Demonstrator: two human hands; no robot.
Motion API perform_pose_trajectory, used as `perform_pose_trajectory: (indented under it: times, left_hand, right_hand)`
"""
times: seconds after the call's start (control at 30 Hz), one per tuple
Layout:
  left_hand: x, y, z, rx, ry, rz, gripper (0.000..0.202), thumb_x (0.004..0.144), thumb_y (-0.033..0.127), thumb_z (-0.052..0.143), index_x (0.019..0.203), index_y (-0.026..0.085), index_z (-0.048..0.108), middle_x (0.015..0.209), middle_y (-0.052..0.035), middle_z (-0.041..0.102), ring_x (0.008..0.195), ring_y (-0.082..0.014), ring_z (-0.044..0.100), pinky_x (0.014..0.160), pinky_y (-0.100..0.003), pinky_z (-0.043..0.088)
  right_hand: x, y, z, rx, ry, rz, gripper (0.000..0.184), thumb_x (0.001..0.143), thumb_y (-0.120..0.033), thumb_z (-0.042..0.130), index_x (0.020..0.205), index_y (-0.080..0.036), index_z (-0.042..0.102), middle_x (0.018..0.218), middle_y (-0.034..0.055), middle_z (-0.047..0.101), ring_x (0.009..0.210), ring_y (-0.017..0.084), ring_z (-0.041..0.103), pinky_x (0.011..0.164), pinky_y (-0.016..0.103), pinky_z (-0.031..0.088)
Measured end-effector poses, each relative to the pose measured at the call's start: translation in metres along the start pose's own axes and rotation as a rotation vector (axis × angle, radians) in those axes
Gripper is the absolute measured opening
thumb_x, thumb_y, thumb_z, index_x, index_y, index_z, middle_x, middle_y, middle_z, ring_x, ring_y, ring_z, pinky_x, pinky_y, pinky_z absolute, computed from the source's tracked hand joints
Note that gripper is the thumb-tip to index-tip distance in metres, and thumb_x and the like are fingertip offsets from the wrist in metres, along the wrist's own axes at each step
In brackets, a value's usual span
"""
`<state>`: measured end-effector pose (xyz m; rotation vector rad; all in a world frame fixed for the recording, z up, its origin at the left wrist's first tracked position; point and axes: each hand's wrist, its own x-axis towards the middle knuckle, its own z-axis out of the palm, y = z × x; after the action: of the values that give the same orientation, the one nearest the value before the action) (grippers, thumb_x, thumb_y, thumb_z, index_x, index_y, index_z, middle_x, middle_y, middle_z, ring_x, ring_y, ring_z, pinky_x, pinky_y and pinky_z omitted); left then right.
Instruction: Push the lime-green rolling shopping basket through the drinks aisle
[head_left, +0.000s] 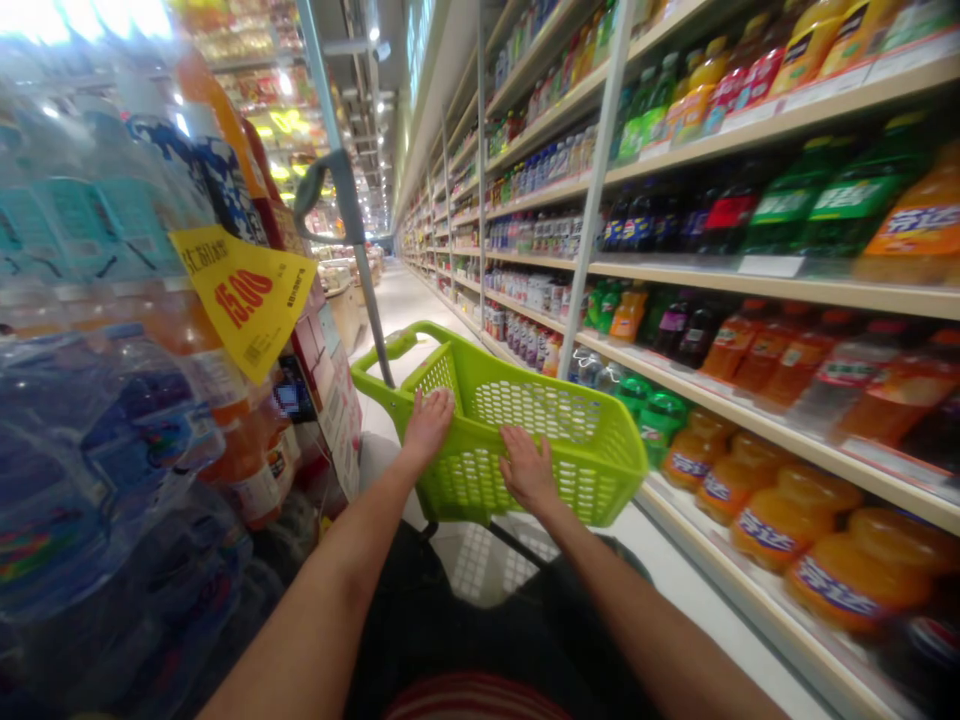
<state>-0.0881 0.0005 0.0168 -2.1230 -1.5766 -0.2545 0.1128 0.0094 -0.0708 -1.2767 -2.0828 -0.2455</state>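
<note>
A lime-green plastic shopping basket (570, 440) on a wheeled frame stands in front of me in a supermarket aisle. My left hand (427, 425) grips its near rim at the left corner, fingers curled over the edge. My right hand (527, 468) lies on the near wall of the basket with fingers wrapped over the rim. A grey telescopic handle (352, 235) rises from the basket's left side. The basket looks empty inside.
Shelves of soft-drink bottles (787, 350) run along the right. Stacked packs of bottled water and orange drinks (112, 400) with a yellow price tag (244, 295) stand close on the left. The white-floored aisle (405, 290) stretches ahead.
</note>
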Motion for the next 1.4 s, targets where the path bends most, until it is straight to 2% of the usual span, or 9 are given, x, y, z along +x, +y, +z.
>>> perform_pose_trajectory:
  times: [0.1,0.3,0.47,0.6,0.7,0.87,1.03,1.13,1.4]
  left_hand:
    - [0.000,-0.018,-0.009,0.029,-0.017,0.028,0.049,0.084,0.009,0.034,0.132,0.017,0.038,0.141,-0.0115,0.037,0.131,-0.0214,0.032,0.110,-0.052,0.011]
    - [-0.005,-0.057,-0.026,0.095,0.021,-0.097,0.045,0.088,0.009,0.026,0.130,0.018,0.041,0.142,-0.0101,0.036,0.131,-0.0206,0.032,0.111,-0.050,0.007]
    - [-0.001,-0.037,-0.015,0.044,0.016,-0.136,0.046,0.085,0.007,0.029,0.128,0.013,0.042,0.140,-0.0145,0.038,0.131,-0.0222,0.031,0.111,-0.048,0.014]
    - [0.003,-0.024,-0.007,-0.025,0.011,-0.083,0.048,0.081,0.004,0.033,0.128,0.013,0.043,0.140,-0.0139,0.040,0.131,-0.0213,0.033,0.110,-0.045,0.017]
    - [0.003,-0.030,-0.011,-0.059,0.001,-0.056,0.051,0.081,0.002,0.033,0.129,0.015,0.042,0.140,-0.0122,0.039,0.131,-0.0200,0.032,0.110,-0.043,0.020]
    - [0.002,-0.041,-0.018,-0.089,0.030,-0.208,0.056,0.082,0.002,0.028,0.136,0.016,0.030,0.147,-0.0119,0.025,0.135,-0.0222,0.022,0.107,-0.045,0.026]
    - [0.009,-0.013,-0.015,-0.151,0.020,-0.145,0.057,0.080,0.002,0.035,0.135,0.018,0.033,0.143,-0.0106,0.035,0.133,-0.0208,0.029,0.107,-0.043,0.027]
    - [0.017,0.004,-0.015,-0.210,0.050,-0.107,0.058,0.078,0.004,0.041,0.133,0.022,0.036,0.145,-0.0073,0.031,0.133,-0.0193,0.028,0.105,-0.037,0.032]
    - [0.015,-0.025,-0.014,-0.075,-0.019,-0.216,0.051,0.082,0.005,0.033,0.132,0.016,0.038,0.145,-0.0125,0.031,0.135,-0.0249,0.023,0.107,-0.046,0.024]
  right_hand:
    - [-0.001,0.004,0.000,-0.001,-0.002,-0.018,0.048,0.083,-0.021,0.038,0.131,-0.016,0.040,0.133,0.0105,0.048,0.125,0.025,0.038,0.103,0.052,0.020]
    - [-0.003,0.006,0.001,0.012,0.022,-0.018,0.051,0.081,-0.020,0.039,0.132,-0.017,0.039,0.134,0.0099,0.047,0.125,0.025,0.038,0.103,0.052,0.019]
    - [-0.003,0.008,0.003,0.025,0.032,-0.011,0.054,0.078,-0.018,0.040,0.132,-0.018,0.040,0.132,0.0094,0.049,0.124,0.025,0.039,0.102,0.051,0.020]
    - [-0.001,0.014,0.005,0.041,0.036,-0.017,0.053,0.078,-0.018,0.039,0.131,-0.018,0.041,0.131,0.0097,0.050,0.124,0.025,0.040,0.101,0.051,0.021]
    - [0.001,0.018,0.005,0.056,0.033,-0.013,0.051,0.078,-0.018,0.038,0.129,-0.016,0.043,0.131,0.0106,0.050,0.124,0.024,0.040,0.101,0.051,0.021]
    - [0.005,0.020,0.003,0.064,-0.002,0.018,0.051,0.077,-0.018,0.037,0.128,-0.015,0.044,0.131,0.0114,0.050,0.124,0.025,0.039,0.101,0.052,0.020]
    - [0.006,0.020,0.003,0.065,0.001,0.010,0.053,0.077,-0.019,0.039,0.130,-0.016,0.042,0.132,0.0109,0.049,0.125,0.026,0.038,0.102,0.053,0.019]
    - [0.005,0.020,0.004,0.075,0.012,0.011,0.053,0.077,-0.021,0.040,0.130,-0.016,0.042,0.132,0.0114,0.049,0.125,0.026,0.038,0.102,0.054,0.018]
    - [0.004,0.023,0.002,0.085,-0.015,0.010,0.053,0.076,-0.020,0.039,0.129,-0.016,0.043,0.132,0.0108,0.049,0.125,0.026,0.038,0.103,0.053,0.018]
